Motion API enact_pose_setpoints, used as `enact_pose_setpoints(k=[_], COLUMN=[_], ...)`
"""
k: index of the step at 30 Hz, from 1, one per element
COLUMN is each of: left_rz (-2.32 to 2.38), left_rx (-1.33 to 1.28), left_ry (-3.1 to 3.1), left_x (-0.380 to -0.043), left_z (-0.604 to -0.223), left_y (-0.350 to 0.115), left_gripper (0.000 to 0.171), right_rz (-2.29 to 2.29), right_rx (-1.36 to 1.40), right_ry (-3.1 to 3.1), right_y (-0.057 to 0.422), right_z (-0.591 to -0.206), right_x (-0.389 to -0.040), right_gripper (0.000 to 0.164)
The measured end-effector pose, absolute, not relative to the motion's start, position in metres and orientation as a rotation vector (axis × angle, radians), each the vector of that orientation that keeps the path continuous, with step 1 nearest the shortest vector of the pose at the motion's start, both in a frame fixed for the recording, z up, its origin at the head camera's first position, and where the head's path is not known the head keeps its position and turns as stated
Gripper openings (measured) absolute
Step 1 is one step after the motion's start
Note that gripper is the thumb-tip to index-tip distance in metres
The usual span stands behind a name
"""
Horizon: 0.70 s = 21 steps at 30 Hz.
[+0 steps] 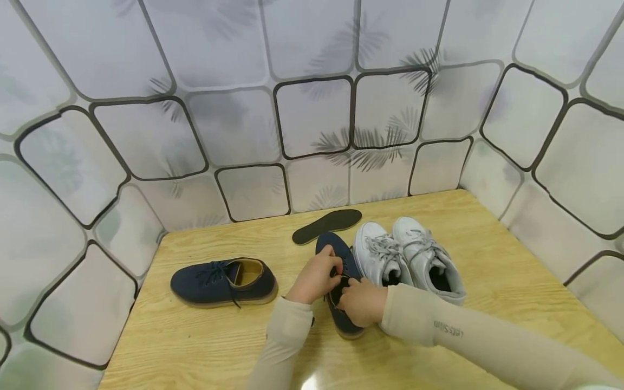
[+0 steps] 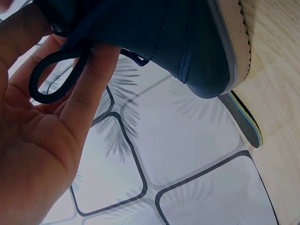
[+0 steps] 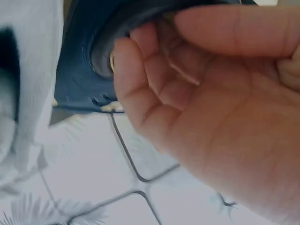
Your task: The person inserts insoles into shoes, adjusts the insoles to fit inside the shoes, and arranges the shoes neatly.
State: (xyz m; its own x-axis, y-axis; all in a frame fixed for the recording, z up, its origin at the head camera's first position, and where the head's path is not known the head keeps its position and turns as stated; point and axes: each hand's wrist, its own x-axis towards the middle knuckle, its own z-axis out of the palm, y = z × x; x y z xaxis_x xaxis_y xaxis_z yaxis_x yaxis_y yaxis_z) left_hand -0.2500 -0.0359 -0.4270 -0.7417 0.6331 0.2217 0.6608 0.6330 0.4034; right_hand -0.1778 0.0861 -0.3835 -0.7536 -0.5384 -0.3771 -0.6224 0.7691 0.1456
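A navy lace-up shoe [image 1: 352, 326] stands on the table with its toe pointing away, between both hands. My left hand [image 1: 316, 276] grips it at the tongue and laces; a loop of shoelace [image 2: 35, 82] hangs over the fingers in the left wrist view. The right hand [image 1: 362, 301] holds the collar at the opening, its curled fingertips partly hidden inside. Whether those fingers also pinch something within the shoe cannot be seen. Beyond the toe lies a dark insole [image 1: 331, 224], flat on the table. The matching navy shoe [image 1: 207, 287] sits apart on the left, its tan lining showing.
Two white lace-up shoes stand close on the right, the nearer white shoe [image 1: 372, 246] right beside the navy one and the other white shoe [image 1: 424, 249] next to it. Patterned cloth walls [image 1: 312, 119] enclose the wooden table [image 1: 205, 346] at the back and sides.
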Motion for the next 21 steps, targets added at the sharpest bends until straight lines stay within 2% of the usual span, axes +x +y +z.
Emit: enact_pose_setpoints(k=[7,14,17,21], left_rz=[-0.705,-0.546,-0.528,-0.546], left_rx=[-1.092,-1.005,-0.864,-0.515], left_ry=[-2.813,-2.765,-2.727,-2.727], left_x=[-0.247,-0.237,-0.224,-0.209], left_z=[-0.427,-0.422,-0.409,-0.387], left_y=[-0.036,-0.034,-0.04,-0.064], left_gripper=[0.012,0.011,0.011,0.026], right_rz=[0.423,0.425,0.38,0.266], right_rx=[-1.021,-0.946,-0.922,-0.846], right_ry=[3.067,3.447,3.516,3.575], right_y=[0.083,0.071,0.07,0.071], right_z=[-0.393,-0.414,-0.419,-0.423], right_x=[-0.147,-0.136,-0.134,-0.134], right_gripper=[0.009,0.019,0.017,0.011])
